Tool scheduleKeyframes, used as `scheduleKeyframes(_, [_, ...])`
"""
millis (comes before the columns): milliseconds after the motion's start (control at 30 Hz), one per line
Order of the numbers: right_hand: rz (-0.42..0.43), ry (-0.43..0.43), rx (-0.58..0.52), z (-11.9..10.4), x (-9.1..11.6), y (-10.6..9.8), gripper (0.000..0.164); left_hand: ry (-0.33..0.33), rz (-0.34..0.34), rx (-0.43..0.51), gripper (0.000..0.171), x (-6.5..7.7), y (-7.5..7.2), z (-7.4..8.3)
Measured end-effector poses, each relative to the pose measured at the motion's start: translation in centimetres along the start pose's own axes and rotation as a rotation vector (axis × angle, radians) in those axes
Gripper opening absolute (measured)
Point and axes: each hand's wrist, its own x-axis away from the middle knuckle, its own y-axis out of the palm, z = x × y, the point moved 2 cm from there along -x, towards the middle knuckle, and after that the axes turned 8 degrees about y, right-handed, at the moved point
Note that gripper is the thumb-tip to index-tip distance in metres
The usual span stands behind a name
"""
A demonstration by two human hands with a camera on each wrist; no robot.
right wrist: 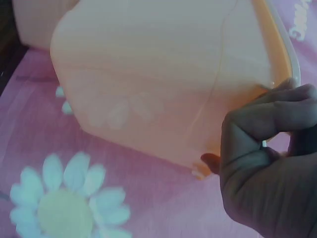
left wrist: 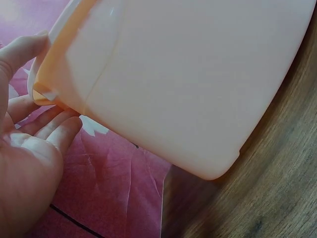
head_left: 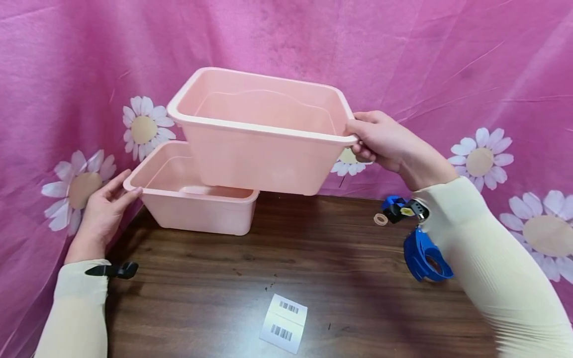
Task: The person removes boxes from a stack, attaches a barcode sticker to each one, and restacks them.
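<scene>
My right hand (head_left: 380, 136) grips the right end of the rim of a pink plastic bin (head_left: 264, 154), holding it in the air. In the right wrist view, the fingers (right wrist: 272, 116) are bent round this rim. A second pink plastic bin (head_left: 197, 211) stands lower on the left and is partly hidden behind the raised one. At its left end my left hand (head_left: 107, 209) holds the rim, thumb on the near side. The left wrist view shows the other fingers (left wrist: 64, 129) under the rim of that lower bin (left wrist: 198, 89).
A sheet with two barcode labels (head_left: 284, 323) lies on the dark wooden table (head_left: 215, 293) near the front. A blue tape dispenser (head_left: 425, 258) and a small beige ring (head_left: 380, 219) are on the right, near my right sleeve. Pink flowered cloth (head_left: 277, 35) hangs behind and at the sides.
</scene>
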Motion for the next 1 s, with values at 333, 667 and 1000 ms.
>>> scheduleKeyframes(333, [-0.036,0.0,0.023,5.0,2.3,-6.9,0.015,0.014,-0.012,0.022,0.069,0.4,-0.2,-0.2])
scheduleKeyframes(667, [-0.074,-0.023,0.034,10.2,3.4,-12.4,0.018,0.045,-0.012,0.082,0.06,0.5,-0.7,0.4])
scheduleKeyframes(1000, [-0.084,-0.064,0.13,15.0,3.6,-13.8,0.027,0.029,-0.012,0.088,0.058,1.0,-1.4,0.7])
